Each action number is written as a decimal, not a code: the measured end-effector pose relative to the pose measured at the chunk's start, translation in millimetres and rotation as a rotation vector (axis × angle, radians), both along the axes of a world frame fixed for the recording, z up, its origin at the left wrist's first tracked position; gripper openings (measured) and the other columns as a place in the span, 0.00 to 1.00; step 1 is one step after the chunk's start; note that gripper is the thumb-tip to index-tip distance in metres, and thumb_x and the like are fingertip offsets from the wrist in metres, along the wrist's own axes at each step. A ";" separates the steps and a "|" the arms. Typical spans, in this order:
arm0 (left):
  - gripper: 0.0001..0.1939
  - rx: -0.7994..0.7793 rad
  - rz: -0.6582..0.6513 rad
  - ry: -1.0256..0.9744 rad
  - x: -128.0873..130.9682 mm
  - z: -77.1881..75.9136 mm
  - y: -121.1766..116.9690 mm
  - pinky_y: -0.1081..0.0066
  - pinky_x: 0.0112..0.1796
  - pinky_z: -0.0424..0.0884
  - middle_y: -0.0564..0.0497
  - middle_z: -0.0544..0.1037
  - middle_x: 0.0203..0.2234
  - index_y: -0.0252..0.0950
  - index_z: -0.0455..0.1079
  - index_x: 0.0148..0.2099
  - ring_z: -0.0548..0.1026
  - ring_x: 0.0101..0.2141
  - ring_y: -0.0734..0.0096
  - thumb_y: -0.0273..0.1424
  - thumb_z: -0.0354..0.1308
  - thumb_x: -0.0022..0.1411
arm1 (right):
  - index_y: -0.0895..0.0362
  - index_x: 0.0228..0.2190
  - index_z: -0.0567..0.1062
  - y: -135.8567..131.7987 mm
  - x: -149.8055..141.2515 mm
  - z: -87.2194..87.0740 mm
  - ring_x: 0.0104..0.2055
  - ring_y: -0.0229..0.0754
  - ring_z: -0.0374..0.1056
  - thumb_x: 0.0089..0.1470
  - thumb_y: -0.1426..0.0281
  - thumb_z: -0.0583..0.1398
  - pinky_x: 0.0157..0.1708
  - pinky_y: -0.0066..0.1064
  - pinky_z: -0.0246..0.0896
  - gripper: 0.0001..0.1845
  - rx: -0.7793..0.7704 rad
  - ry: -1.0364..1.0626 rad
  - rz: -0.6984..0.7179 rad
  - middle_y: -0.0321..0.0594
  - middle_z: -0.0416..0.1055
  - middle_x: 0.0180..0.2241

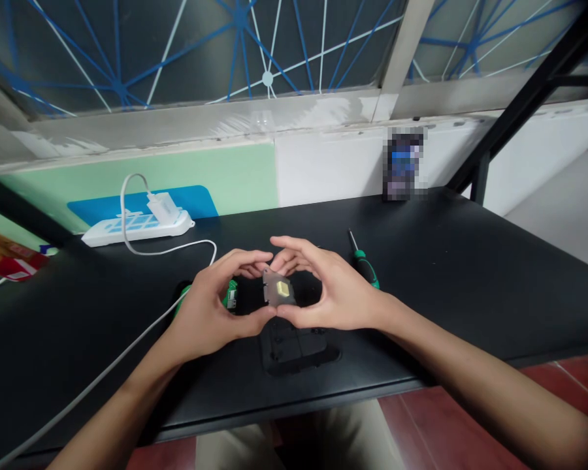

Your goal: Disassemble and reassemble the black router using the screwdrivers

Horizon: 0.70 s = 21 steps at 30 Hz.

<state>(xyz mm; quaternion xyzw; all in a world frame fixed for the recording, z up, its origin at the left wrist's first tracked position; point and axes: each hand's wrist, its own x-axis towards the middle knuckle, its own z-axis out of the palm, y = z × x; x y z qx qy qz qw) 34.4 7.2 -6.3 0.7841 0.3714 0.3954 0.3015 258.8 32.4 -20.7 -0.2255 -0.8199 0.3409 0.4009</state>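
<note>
Between my two hands is a small thin grey plate point(271, 291) with notched edges and a pale yellow square pad point(283, 289) on its face. My left hand point(220, 300) grips it from the left, the thumb at its lower edge. From the right, my right hand point(326, 287) holds the same plate with thumb below and fingers above. Under the hands a black plastic cover point(301, 349) with a slot-like opening lies on the dark table point(451, 274). Partly hidden behind my left hand is a green circuit board point(232, 295).
A green-and-black screwdriver point(365, 264) lies right of my hands. A white power strip point(137, 226) with a plugged-in charger point(163, 207) stands back left; its white cable point(112, 362) runs across the table. A pixelated upright object point(402, 164) leans on the wall. A red packet point(12, 258) lies far left.
</note>
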 end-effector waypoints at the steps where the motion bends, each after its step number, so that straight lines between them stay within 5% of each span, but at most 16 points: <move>1: 0.27 0.016 -0.006 0.006 -0.2 0.2 0.0 0.57 0.49 0.73 0.48 0.75 0.47 0.43 0.68 0.58 0.76 0.46 0.59 0.30 0.68 0.56 | 0.52 0.61 0.58 -0.9 -0.8 -1.8 0.49 0.42 0.73 0.49 0.67 0.69 0.53 0.40 0.71 0.42 -0.025 0.028 0.014 0.42 0.72 0.48; 9: 0.27 0.147 -0.008 0.016 -0.4 -0.8 -2.5 0.61 0.44 0.72 0.49 0.74 0.44 0.43 0.67 0.57 0.74 0.43 0.61 0.27 0.66 0.55 | 0.51 0.63 0.57 -5.9 2.8 -5.8 0.50 0.42 0.72 0.47 0.65 0.72 0.55 0.42 0.69 0.47 -0.095 -0.037 0.006 0.43 0.71 0.51; 16: 0.27 0.314 -0.009 0.289 0.9 -2.1 -6.1 0.60 0.48 0.72 0.48 0.75 0.49 0.44 0.64 0.57 0.74 0.48 0.58 0.29 0.65 0.57 | 0.52 0.65 0.53 -15.2 22.2 -8.8 0.54 0.48 0.69 0.52 0.66 0.68 0.57 0.47 0.66 0.45 0.174 -0.238 -0.127 0.47 0.71 0.53; 21: 0.27 0.275 -0.038 0.488 2.5 -8.4 -7.3 0.57 0.50 0.70 0.46 0.71 0.52 0.43 0.59 0.62 0.70 0.51 0.55 0.30 0.61 0.62 | 0.53 0.67 0.49 -17.8 27.3 -13.3 0.55 0.51 0.68 0.54 0.65 0.66 0.59 0.51 0.62 0.47 0.228 -0.355 -0.150 0.47 0.72 0.52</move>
